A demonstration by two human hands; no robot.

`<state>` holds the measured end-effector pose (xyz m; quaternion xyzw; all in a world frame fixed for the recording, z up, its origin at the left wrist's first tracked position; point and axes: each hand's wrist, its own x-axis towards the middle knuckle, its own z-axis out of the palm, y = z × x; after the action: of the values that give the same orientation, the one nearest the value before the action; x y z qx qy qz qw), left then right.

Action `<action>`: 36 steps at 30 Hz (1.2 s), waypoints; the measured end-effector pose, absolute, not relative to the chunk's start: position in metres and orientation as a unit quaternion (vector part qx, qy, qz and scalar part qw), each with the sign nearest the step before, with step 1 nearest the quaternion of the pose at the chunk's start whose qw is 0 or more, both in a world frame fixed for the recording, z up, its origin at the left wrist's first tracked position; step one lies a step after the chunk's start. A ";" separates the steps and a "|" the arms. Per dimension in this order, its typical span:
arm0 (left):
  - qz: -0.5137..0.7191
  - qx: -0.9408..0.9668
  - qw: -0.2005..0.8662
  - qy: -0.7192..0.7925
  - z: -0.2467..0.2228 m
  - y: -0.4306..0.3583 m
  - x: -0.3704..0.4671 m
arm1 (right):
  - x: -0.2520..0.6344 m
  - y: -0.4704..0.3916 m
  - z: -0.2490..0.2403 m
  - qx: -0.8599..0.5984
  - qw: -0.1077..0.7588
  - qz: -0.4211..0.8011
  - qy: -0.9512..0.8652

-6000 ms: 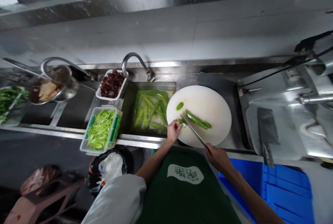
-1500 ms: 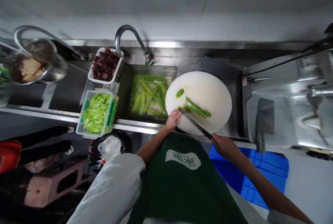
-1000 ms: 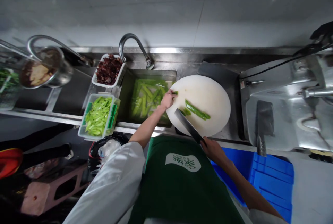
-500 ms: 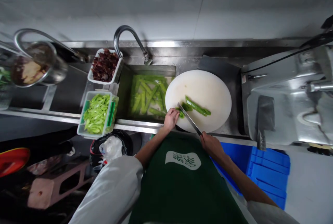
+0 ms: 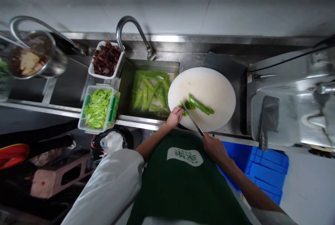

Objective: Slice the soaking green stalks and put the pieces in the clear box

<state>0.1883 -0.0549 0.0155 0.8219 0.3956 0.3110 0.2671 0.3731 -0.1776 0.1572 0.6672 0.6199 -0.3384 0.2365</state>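
My right hand (image 5: 212, 143) is wrapped round the handle of a knife (image 5: 192, 118), whose narrow blade slants up and left over the white oval cutting board (image 5: 220, 85). Beside the blade tip, my left hand (image 5: 175, 116) has its fingers closed on a small green piece that looks like green pepper (image 5: 184, 112), mostly hidden by the fingers. To the right of the blade lies a long, shiny green pepper (image 5: 201, 104), with a darker piece touching its left end.
Left of the board, long green vegetables soak in a water-filled sink (image 5: 157, 64) below a tap (image 5: 136, 26). Further left stand a tub of sliced greens (image 5: 98, 108) and a tub of dark red leaves (image 5: 106, 59). A cleaver (image 5: 269, 115) lies on the right. Below are blue crates (image 5: 267, 172).
The whole view has shifted slightly. Both hands stay at the board's near edge, with the left hand still beside the blade and the knife still in the right hand.
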 end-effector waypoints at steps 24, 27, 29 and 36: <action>0.360 0.803 0.287 0.378 0.009 -0.059 0.186 | 0.361 -0.168 0.158 0.658 0.269 -0.343 0.614; 0.363 0.799 0.287 0.384 0.009 -0.059 0.185 | 0.361 -0.169 0.161 0.664 0.247 -0.328 0.625; 0.368 0.797 0.286 0.383 0.008 -0.059 0.184 | 0.360 -0.168 0.160 0.661 0.248 -0.335 0.624; 0.377 0.807 0.266 0.368 0.007 -0.059 0.181 | 0.356 -0.168 0.162 0.661 0.252 -0.312 0.634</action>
<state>0.1814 -0.0590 0.0066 0.8071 0.3679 0.3773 0.2662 0.3562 -0.1676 0.1618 0.6609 0.6343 -0.3119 0.2524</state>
